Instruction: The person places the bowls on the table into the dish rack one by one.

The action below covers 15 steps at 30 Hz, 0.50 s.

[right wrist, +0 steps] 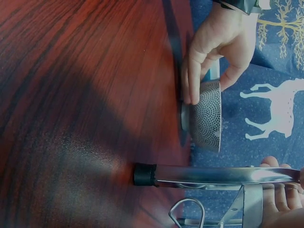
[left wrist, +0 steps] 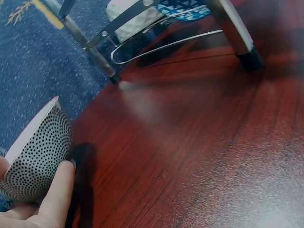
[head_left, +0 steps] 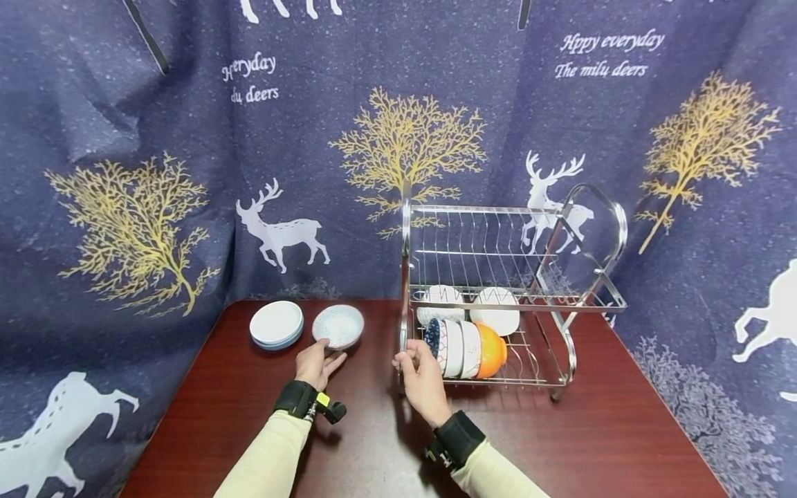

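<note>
My left hand (head_left: 317,365) holds a small bowl (head_left: 341,325) with a pale speckled inside, thumb at the rim and fingers low on its outer side. Black dots on white cover the outside of this bowl (left wrist: 45,149) in the left wrist view. From the right wrist view, the bowl (right wrist: 208,116) looks upright, just over the table or touching it; I cannot tell which. With curled fingers my right hand (head_left: 425,380) grips the left front post of a metal two-tier dish rack (head_left: 405,277). The rack post (right wrist: 213,174) ends in a black foot on the table.
Left of the bowl, white dishes with blue outer sides (head_left: 277,324) are stacked. The rack's lower tier carries white bowls (head_left: 496,311), patterned bowls (head_left: 453,348) and an orange bowl (head_left: 492,351). A dark patterned curtain (head_left: 373,69) hangs behind the red-brown table (head_left: 367,429).
</note>
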Available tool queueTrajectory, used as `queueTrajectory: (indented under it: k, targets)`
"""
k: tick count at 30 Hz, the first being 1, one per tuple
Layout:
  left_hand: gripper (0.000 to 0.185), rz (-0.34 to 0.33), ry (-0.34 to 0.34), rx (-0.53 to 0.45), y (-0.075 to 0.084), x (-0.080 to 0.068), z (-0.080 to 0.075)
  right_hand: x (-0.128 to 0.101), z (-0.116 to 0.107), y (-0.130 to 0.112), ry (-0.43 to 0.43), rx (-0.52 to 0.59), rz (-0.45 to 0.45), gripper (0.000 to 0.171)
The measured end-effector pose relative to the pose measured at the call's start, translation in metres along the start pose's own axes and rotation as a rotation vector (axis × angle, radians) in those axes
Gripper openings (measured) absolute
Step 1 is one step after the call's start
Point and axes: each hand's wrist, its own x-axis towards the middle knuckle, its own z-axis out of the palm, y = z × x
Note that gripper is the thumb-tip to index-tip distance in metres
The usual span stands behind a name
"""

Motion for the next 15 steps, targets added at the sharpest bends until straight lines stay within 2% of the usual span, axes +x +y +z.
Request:
queueTrajectory:
  k: [7,15]
  targets:
    - [0.054,-0.018,-0.05,-0.04,0.001,0.003,-0.004,0.0,0.0,0.0,-0.01,0.002,0.014,0.017]
    - [0.056,-0.013,-0.047,-0.041,0.004,-0.001,-0.005,0.005,0.006,0.037,0.009,-0.03,0.006,0.016]
